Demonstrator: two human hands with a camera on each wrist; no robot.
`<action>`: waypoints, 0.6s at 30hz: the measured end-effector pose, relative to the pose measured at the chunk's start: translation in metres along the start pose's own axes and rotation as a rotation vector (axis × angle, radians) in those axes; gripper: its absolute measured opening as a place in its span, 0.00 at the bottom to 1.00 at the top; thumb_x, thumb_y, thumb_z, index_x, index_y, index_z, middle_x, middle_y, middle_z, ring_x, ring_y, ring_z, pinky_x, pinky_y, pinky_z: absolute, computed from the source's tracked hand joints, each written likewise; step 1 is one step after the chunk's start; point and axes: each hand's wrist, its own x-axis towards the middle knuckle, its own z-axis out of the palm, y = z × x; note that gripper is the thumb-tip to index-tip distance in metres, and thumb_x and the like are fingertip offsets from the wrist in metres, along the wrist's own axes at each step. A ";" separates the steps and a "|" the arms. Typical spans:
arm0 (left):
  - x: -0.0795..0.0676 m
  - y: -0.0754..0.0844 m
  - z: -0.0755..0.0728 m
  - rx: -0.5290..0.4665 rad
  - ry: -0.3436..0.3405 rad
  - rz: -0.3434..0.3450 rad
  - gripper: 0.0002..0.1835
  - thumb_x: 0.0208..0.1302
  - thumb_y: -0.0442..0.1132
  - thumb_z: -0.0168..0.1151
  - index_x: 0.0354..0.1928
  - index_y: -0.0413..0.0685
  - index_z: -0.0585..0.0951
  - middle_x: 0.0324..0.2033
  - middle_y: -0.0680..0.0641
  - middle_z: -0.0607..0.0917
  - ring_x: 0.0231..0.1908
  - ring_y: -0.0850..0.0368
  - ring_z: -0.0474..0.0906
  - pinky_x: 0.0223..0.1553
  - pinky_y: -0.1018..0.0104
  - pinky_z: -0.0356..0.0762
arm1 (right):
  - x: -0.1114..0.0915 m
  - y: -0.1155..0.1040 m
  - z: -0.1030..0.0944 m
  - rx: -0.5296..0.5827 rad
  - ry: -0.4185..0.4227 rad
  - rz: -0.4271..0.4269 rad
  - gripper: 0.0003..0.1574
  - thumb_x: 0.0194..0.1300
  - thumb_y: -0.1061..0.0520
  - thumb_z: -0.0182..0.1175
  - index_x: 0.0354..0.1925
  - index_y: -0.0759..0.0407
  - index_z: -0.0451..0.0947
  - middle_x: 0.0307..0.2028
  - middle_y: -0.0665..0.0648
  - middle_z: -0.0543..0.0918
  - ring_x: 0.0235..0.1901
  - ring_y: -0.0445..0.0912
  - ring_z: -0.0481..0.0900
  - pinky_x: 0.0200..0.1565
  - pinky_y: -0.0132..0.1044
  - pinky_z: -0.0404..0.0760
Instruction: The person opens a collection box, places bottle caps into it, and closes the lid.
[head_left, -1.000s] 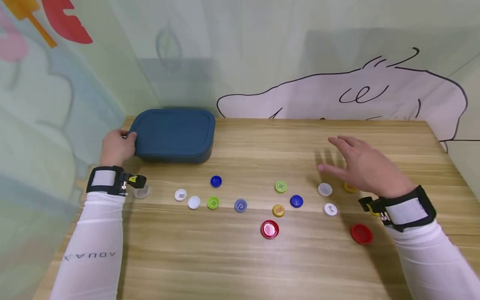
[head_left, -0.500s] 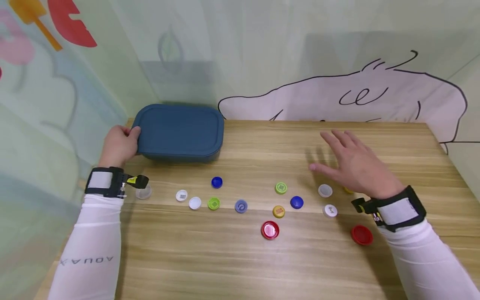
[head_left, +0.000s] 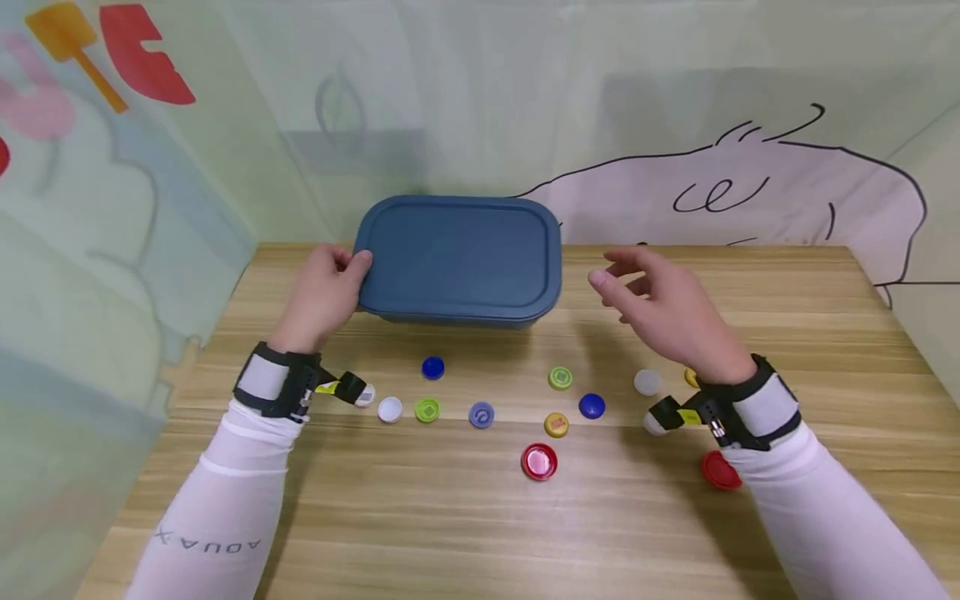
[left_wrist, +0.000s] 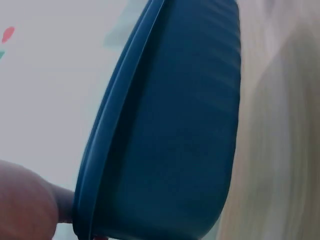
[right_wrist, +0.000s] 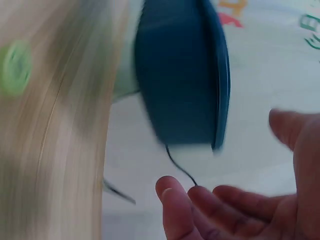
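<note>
A dark blue lidded box (head_left: 459, 258) is up off the wooden table, toward its back edge. My left hand (head_left: 322, 292) grips the box by its left end, thumb on the lid's rim; its other fingers are mostly hidden. In the left wrist view the box's side wall (left_wrist: 170, 130) fills the middle, with the thumb (left_wrist: 25, 205) at lower left. To the right of the box, my right hand (head_left: 660, 304) hovers with fingers loosely bent, apart from it and holding nothing. The right wrist view shows a gap between the fingers (right_wrist: 220, 207) and the box (right_wrist: 182, 75).
Several bottle caps lie scattered across the wooden table (head_left: 450, 533), including a red cap (head_left: 539, 462), a dark blue cap (head_left: 432, 367), a green cap (head_left: 560, 377) and a yellow cap (head_left: 557, 425). A printed curtain (head_left: 465, 100) hangs behind the table's back edge.
My left hand has lifted the box and carried it to the right, toward the middle. The right hand has moved left toward the box, its fingers now more bent.
</note>
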 end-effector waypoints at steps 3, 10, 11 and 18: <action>-0.006 0.011 0.020 -0.039 -0.034 0.020 0.20 0.74 0.50 0.47 0.44 0.35 0.69 0.34 0.40 0.73 0.28 0.48 0.73 0.26 0.63 0.71 | 0.003 -0.002 0.002 0.120 0.010 0.044 0.41 0.66 0.30 0.53 0.63 0.58 0.69 0.46 0.58 0.79 0.33 0.46 0.82 0.30 0.42 0.85; -0.014 0.022 0.053 -0.165 -0.130 0.023 0.18 0.74 0.48 0.49 0.43 0.36 0.68 0.37 0.40 0.72 0.30 0.46 0.77 0.31 0.58 0.82 | 0.002 0.013 0.005 0.166 0.037 0.105 0.34 0.68 0.38 0.56 0.61 0.60 0.72 0.40 0.60 0.79 0.29 0.50 0.80 0.27 0.40 0.85; -0.015 0.021 0.056 -0.187 -0.139 0.019 0.18 0.74 0.48 0.50 0.44 0.36 0.68 0.38 0.40 0.72 0.30 0.47 0.77 0.33 0.57 0.83 | 0.002 0.016 0.006 0.158 0.044 0.108 0.33 0.68 0.40 0.56 0.60 0.60 0.72 0.39 0.60 0.79 0.29 0.51 0.80 0.26 0.40 0.85; -0.018 0.017 0.068 -0.423 -0.228 0.023 0.23 0.73 0.45 0.52 0.60 0.37 0.65 0.51 0.37 0.70 0.35 0.48 0.79 0.42 0.46 0.83 | -0.002 0.028 0.004 0.119 0.056 0.122 0.32 0.69 0.42 0.57 0.60 0.62 0.73 0.36 0.61 0.80 0.27 0.53 0.81 0.25 0.33 0.83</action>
